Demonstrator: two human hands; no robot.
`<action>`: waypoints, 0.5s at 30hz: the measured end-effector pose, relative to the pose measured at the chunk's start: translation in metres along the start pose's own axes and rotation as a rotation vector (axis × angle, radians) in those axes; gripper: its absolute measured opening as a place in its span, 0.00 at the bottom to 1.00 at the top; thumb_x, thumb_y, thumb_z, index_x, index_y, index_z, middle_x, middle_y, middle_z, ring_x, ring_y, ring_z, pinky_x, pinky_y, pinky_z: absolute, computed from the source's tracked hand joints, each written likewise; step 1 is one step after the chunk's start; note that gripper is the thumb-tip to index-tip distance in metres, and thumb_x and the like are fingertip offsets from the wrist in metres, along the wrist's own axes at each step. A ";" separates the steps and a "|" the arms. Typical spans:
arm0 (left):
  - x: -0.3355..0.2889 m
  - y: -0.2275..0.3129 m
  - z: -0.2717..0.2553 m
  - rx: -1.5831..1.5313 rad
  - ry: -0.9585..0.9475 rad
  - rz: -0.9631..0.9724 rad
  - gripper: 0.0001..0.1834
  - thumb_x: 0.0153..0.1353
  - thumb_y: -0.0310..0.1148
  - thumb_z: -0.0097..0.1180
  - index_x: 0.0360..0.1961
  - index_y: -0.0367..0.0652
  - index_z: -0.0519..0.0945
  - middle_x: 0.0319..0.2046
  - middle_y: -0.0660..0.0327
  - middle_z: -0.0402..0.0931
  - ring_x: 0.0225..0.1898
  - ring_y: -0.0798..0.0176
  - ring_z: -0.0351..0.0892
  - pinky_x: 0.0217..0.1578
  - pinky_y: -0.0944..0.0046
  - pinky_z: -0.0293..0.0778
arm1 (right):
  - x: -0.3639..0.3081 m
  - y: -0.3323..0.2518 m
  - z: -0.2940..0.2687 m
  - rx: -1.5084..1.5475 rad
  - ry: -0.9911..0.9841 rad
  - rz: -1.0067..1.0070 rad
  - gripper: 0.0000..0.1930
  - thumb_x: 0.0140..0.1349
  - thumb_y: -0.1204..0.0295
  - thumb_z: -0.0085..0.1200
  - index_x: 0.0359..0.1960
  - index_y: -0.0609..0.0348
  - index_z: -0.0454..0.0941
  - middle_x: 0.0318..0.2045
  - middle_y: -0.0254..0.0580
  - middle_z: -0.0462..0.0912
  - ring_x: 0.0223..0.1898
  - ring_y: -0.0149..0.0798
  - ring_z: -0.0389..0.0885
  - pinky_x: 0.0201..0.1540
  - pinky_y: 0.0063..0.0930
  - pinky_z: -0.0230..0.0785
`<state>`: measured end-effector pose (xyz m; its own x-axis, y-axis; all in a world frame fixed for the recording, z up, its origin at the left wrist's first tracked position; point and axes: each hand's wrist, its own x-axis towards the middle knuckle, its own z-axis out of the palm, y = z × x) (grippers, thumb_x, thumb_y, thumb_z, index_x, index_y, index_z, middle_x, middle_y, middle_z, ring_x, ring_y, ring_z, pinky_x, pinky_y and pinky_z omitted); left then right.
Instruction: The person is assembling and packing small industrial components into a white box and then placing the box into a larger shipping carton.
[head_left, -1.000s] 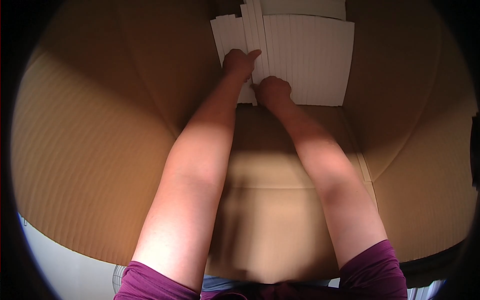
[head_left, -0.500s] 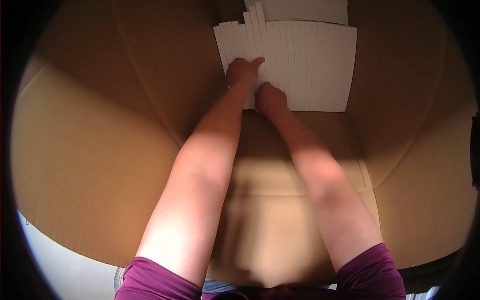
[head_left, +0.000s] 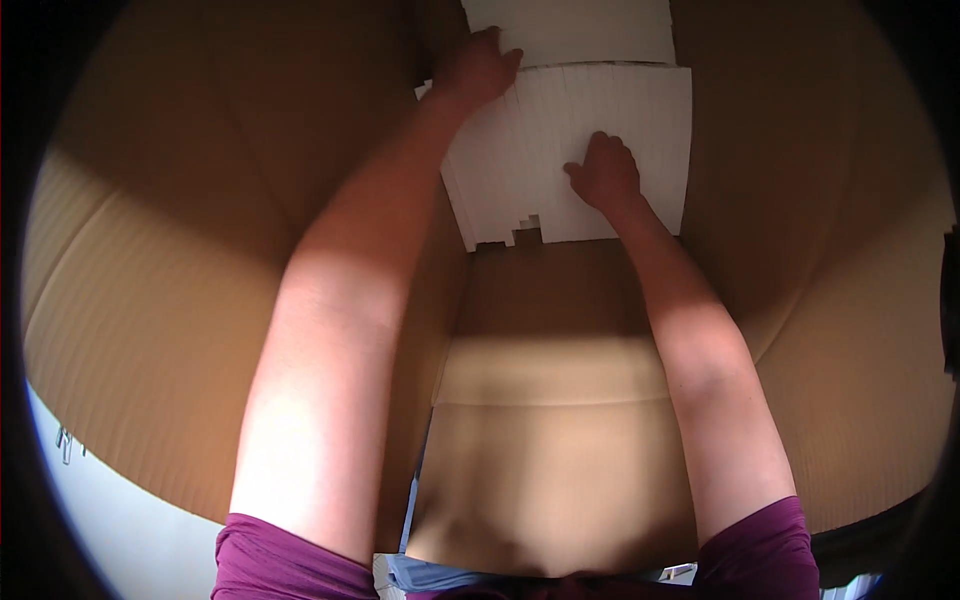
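A row of thin white flat pieces (head_left: pixel 560 110), standing packed side by side, lies deep inside a large brown cardboard box (head_left: pixel 540 470). My left hand (head_left: pixel 478 72) reaches over the far left edge of the row, its thumb and fingers apart. On top of the row, right of its middle, rests my right hand (head_left: pixel 606 172), thumb out to the side and fingers slightly bent. Neither hand shows anything held. Several pieces at the near left end are set back unevenly, leaving a stepped notch. Fingertip contact at the far edge is hard to make out.
Behind the row lies another white block (head_left: pixel 585 30), with a dark gap between them. Tall cardboard walls (head_left: pixel 130 280) rise on both sides. Bare cardboard floor lies nearer to me. A pale floor (head_left: pixel 130 520) shows outside the box at lower left.
My left hand has moved away to the far edge, and my right hand has shifted right. Pieces that stuck out at the far edge now line up there; the near edge is stepped.
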<state>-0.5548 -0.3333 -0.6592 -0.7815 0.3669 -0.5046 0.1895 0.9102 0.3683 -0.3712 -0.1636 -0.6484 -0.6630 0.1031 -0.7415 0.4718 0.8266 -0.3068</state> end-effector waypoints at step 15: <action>-0.025 -0.005 0.015 -0.041 -0.036 -0.058 0.31 0.69 0.54 0.49 0.59 0.39 0.77 0.50 0.45 0.82 0.53 0.44 0.81 0.54 0.49 0.77 | -0.001 -0.001 -0.006 -0.040 -0.034 -0.025 0.31 0.53 0.58 0.71 0.48 0.70 0.72 0.46 0.61 0.77 0.50 0.56 0.79 0.52 0.44 0.75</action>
<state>-0.5272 -0.3439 -0.6605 -0.7682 0.3216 -0.5537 0.1195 0.9215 0.3694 -0.3750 -0.1616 -0.6439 -0.6536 0.0639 -0.7541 0.4316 0.8501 -0.3019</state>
